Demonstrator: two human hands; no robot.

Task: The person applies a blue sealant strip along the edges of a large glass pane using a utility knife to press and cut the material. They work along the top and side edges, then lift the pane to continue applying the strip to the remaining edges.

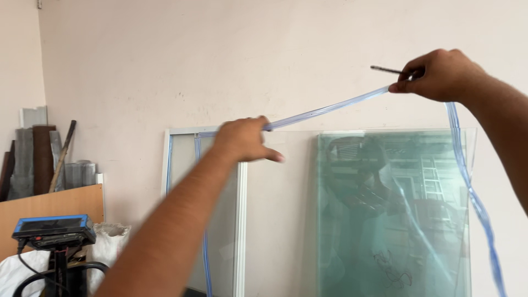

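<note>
A long clear-blue rubber strip [330, 109] runs taut between my two raised hands. My left hand [245, 140] is closed on it in front of a white-framed glass pane [240, 220], and from there the strip hangs down along the frame. My right hand [440, 74] pinches the strip higher up at the right and also holds a thin dark metal tool [386, 69] that sticks out to the left. Past my right hand the strip drops down in front of a large greenish glass sheet [393, 220] leaning on the wall.
A blue-topped machine [54, 228] on a stand is at the lower left, with white sacks [110, 242] beside it. Behind it lean a wooden board [55, 206], rolls and poles in the corner. A pale plastered wall [220, 55] fills the background.
</note>
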